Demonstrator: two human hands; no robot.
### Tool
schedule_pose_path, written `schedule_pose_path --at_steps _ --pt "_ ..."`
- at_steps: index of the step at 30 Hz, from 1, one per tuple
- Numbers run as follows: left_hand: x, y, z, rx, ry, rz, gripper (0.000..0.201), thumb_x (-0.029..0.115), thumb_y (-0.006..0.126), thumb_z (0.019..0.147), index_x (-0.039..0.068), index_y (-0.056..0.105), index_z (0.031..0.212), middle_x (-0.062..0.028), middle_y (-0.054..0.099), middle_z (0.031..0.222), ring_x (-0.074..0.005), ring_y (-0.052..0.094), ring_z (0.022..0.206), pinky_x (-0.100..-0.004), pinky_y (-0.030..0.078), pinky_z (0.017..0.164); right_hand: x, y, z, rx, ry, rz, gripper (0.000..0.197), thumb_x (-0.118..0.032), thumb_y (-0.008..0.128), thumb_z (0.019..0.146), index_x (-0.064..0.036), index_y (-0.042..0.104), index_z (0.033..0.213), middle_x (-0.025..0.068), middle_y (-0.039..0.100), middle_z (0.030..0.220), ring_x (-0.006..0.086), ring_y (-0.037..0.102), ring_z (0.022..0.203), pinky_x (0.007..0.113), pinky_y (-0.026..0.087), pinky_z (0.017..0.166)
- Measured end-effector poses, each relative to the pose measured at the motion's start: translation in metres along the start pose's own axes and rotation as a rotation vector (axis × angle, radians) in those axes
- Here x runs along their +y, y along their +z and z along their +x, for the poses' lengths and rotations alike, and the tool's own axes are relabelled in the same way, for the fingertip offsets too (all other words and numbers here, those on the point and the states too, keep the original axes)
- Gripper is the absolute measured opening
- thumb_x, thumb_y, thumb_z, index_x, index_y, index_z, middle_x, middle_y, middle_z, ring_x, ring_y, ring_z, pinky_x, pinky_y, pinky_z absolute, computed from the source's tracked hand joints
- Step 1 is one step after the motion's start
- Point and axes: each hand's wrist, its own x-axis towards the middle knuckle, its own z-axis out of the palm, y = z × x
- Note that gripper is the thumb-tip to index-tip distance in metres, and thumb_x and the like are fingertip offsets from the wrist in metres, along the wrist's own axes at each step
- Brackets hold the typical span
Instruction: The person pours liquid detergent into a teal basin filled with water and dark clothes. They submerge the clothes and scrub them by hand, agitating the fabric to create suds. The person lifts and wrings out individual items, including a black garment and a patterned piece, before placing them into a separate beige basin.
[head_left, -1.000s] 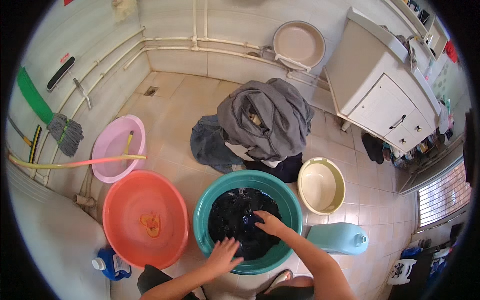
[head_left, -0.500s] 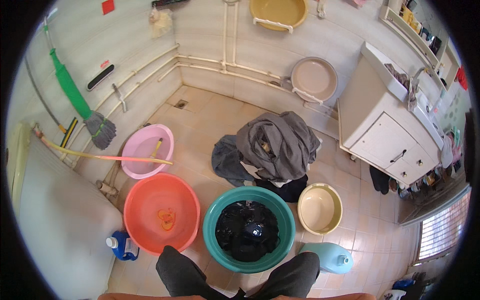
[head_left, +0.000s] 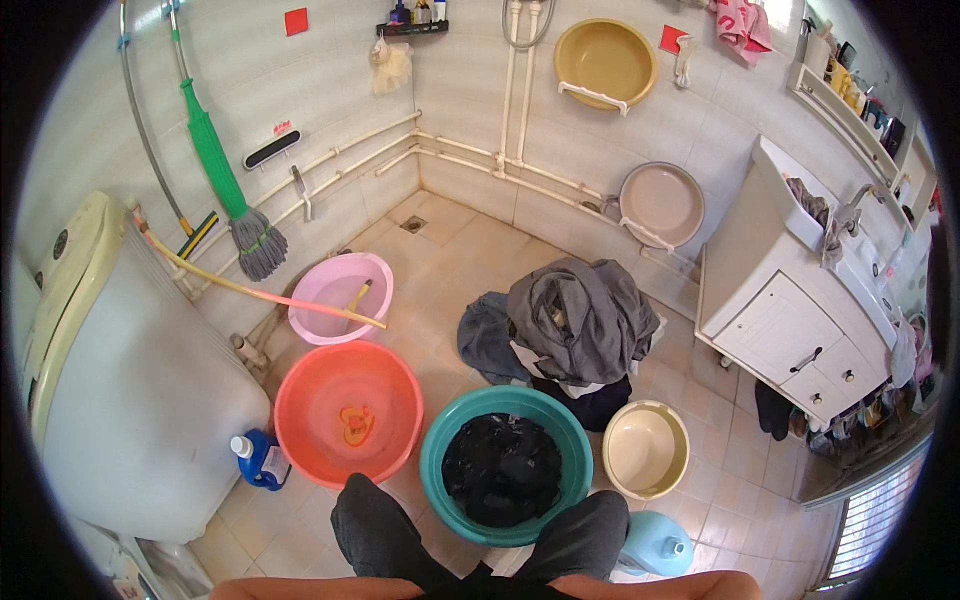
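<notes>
Clothes [head_left: 502, 472] of dark colour lie in the teal basin [head_left: 577, 455], at lower centre. Hands are outside view; I cannot tell their grip.

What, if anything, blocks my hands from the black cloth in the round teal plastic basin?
Nothing visible covers the black cloth; your grey-trousered right knee partly hides the basin's rim. Hands are out of view.

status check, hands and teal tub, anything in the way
Both hands out of view. Dark fabric in the teal tub. Right knee hides part of its rim.
</notes>
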Motion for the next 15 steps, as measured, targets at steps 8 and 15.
schedule_pose_path --at_steps 8,15 --pt "0.009 0.004 -0.001 0.028 -0.014 0.014 0.023 0.026 0.054 0.084 0.006 0.058 0.093 -0.0155 0.061 0.086 -0.0303 0.059 0.084 -0.0409 0.047 0.070 -0.025 -0.018 0.051 0.004 -0.022 0.191 0.039 -0.031 0.061 0.079 -0.0079 0.059 0.109 0.0141 0.062 0.100 0.0245 0.060 0.091 0.035 0.047 0.080" --pt "0.004 0.003 0.030 0.050 0.005 0.041 0.024 0.027 0.052 0.086 0.006 0.057 0.094 -0.0155 0.060 0.087 -0.0308 0.059 0.084 -0.0404 0.046 0.070 -0.034 -0.030 0.086 -0.057 0.004 0.301 0.035 -0.032 0.056 0.084 -0.0096 0.060 0.110 0.0126 0.063 0.097 0.0233 0.061 0.088 0.034 0.048 0.078"
